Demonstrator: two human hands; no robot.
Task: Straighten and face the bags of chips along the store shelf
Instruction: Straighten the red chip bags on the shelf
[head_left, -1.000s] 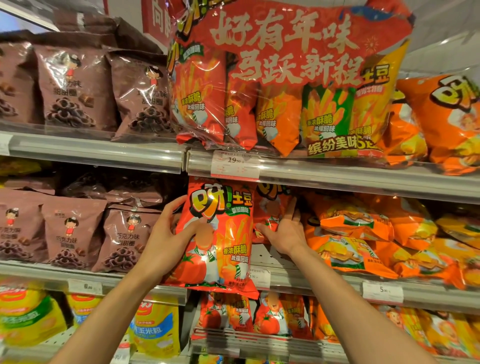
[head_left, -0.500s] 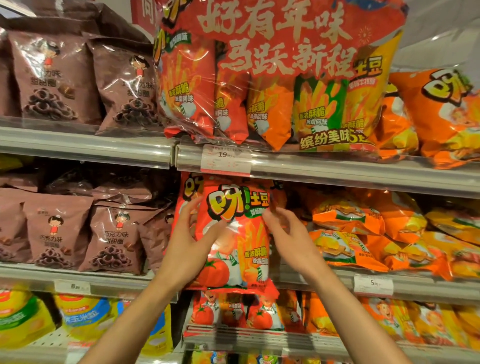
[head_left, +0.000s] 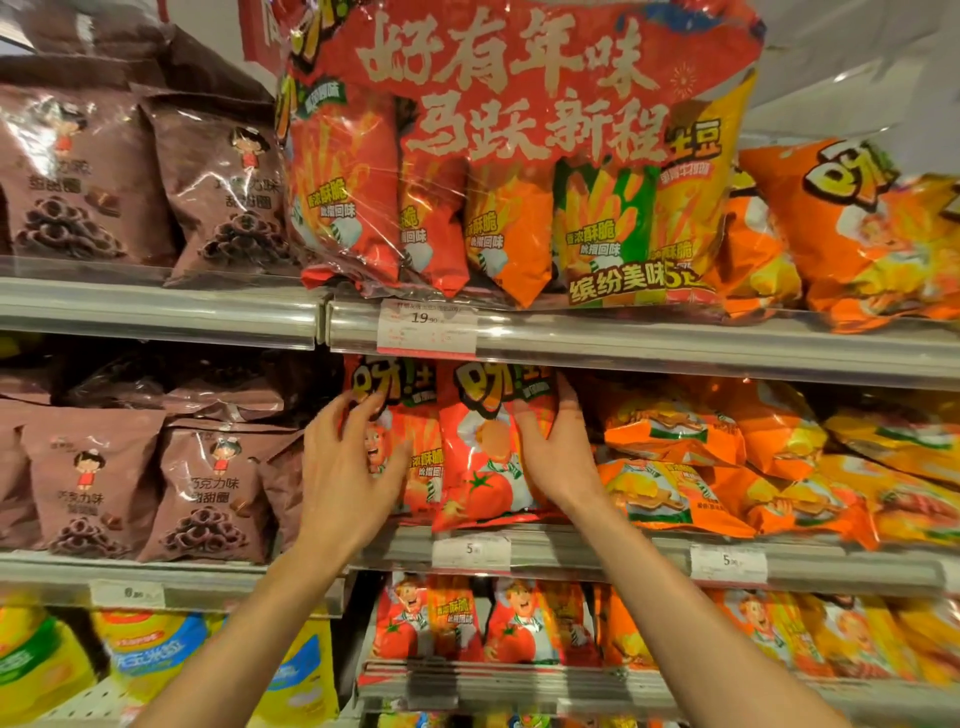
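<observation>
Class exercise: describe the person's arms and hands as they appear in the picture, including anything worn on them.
Both forearms are bare: no sleeves, watch or bracelets show. The left hand and right hand are ungloved, with no visible rings and short, unpainted nails.

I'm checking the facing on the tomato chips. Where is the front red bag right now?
The red tomato bag stands upright on the middle shelf, centre of view, under the 19.90 tag, between both hands.

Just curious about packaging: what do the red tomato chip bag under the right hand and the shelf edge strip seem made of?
Red tomato chip bag: probably thin glossy plastic film, judging by creases and glare. Shelf edge strip: looks like clear shiny plastic over grey metal, though uncertain.
</observation>
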